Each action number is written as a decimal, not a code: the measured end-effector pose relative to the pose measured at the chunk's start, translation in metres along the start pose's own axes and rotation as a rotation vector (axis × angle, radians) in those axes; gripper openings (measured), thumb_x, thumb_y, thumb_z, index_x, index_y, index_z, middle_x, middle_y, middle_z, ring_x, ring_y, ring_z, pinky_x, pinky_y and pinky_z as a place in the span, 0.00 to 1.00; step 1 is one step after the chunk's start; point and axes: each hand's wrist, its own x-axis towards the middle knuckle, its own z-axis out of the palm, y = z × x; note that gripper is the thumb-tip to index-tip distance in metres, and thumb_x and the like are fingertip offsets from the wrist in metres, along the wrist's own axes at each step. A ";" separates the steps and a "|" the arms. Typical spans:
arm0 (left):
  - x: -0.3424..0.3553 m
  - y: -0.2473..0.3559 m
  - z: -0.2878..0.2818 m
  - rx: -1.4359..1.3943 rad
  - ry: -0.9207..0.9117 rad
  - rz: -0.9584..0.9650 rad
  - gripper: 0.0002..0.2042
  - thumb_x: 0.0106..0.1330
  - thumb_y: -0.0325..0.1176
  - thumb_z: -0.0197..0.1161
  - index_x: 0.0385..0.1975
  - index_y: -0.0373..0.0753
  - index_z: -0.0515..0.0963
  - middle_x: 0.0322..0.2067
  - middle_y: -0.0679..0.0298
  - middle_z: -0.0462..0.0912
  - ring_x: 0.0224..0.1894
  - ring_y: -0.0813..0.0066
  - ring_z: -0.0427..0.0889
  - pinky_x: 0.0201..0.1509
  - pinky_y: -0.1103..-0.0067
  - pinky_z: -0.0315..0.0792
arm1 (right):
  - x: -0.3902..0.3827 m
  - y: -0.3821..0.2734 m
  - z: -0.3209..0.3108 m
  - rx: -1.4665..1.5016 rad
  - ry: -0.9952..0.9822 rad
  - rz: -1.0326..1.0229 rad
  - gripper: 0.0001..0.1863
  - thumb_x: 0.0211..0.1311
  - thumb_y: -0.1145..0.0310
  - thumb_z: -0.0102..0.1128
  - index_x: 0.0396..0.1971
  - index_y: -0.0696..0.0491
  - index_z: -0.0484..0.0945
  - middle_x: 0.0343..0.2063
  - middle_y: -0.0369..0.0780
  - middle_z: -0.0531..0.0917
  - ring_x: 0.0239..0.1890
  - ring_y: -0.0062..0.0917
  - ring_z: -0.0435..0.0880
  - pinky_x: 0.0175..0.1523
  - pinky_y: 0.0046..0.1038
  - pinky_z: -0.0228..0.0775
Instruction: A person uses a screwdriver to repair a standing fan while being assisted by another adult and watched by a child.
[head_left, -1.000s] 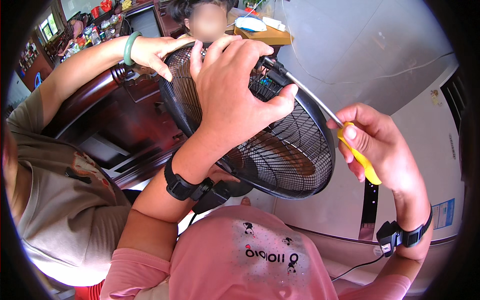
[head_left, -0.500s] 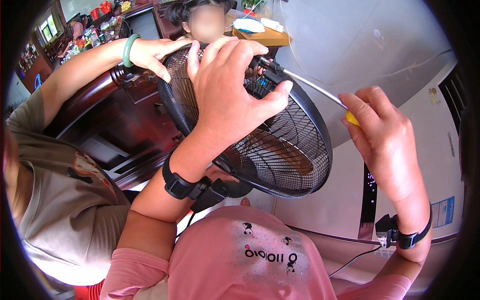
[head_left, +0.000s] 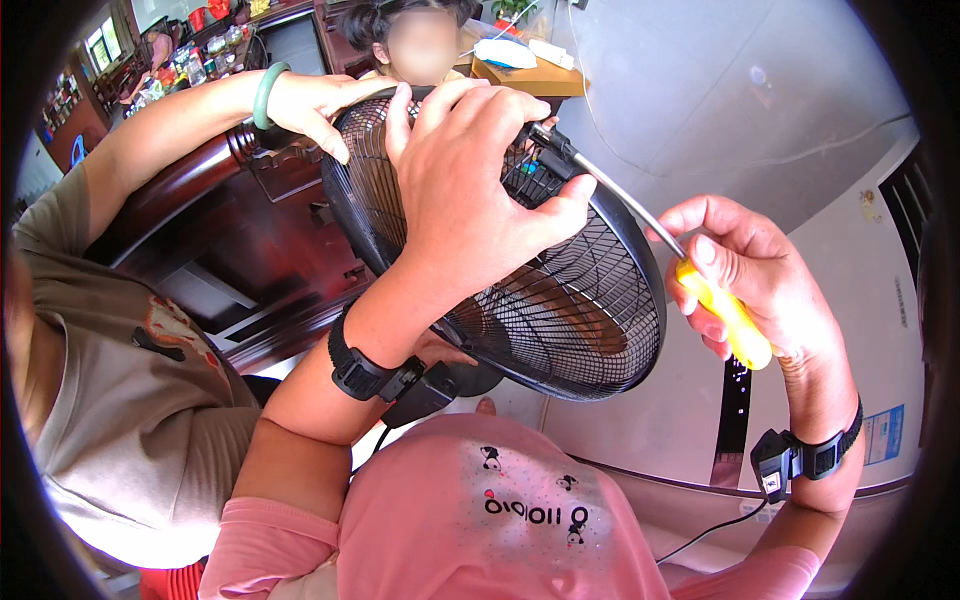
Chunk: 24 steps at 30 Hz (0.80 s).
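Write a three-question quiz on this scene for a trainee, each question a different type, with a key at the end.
1. Multiple choice: What is in the wearer's right hand?
A) a paintbrush
B) a yellow-handled screwdriver
C) a wooden spoon

2. True or false: The wearer's left hand lies over the black fan guard.

3. Fill in the blank: The co-worker's hand at the guard's edge has a ____ bangle at its wrist.

Key: 1. B; 2. True; 3. green

head — left fisheye | looks down | near — above left hand [head_left: 465, 185], right hand [head_left: 750, 275]
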 end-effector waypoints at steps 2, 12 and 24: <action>0.000 0.001 0.000 -0.005 -0.003 0.001 0.23 0.41 0.45 0.76 0.37 0.46 0.78 0.36 0.65 0.79 0.52 0.57 0.76 0.66 0.50 0.54 | -0.002 -0.006 0.004 -0.016 0.012 0.021 0.18 0.71 0.63 0.61 0.51 0.59 0.72 0.22 0.35 0.79 0.16 0.16 0.74 0.17 0.19 0.65; 0.000 0.006 -0.006 0.036 -0.055 0.006 0.25 0.44 0.41 0.77 0.43 0.42 0.76 0.41 0.63 0.81 0.53 0.58 0.77 0.71 0.51 0.51 | -0.012 0.003 0.029 -1.774 0.624 -0.698 0.15 0.56 0.72 0.68 0.44 0.55 0.81 0.29 0.46 0.80 0.28 0.38 0.83 0.33 0.37 0.76; -0.002 -0.004 -0.005 -0.025 0.016 -0.005 0.23 0.40 0.44 0.75 0.38 0.45 0.77 0.36 0.64 0.79 0.50 0.57 0.76 0.67 0.50 0.53 | 0.001 -0.006 0.014 -0.187 0.043 0.020 0.12 0.73 0.64 0.57 0.44 0.58 0.75 0.22 0.35 0.79 0.15 0.15 0.72 0.17 0.18 0.64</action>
